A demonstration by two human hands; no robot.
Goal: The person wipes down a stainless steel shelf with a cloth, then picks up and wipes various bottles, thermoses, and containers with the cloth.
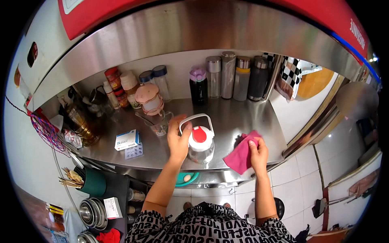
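A clear water jug [201,156] with a white lid, a red flap and a raised white handle stands upright on the steel counter [225,117]. My left hand [178,137] is at its left side, with the handle's left arm between thumb and fingers. In my right hand [259,153], a pink cloth [240,157] is pinched between thumb and fingers, hanging over the counter's front edge to the right of the jug. Just left of my left hand is a glass mug [159,127]. Behind the jug rises a black bottle [198,90] with a purple lid.
Several tall bottles, including a dark flask [258,79], line the back wall. Left are a pink lidded pot [150,99], a medicine box [127,140] and a blister pack [134,151]. A green basket [193,178] sits below the counter. A steel shelf edge [194,36] overhangs the back.
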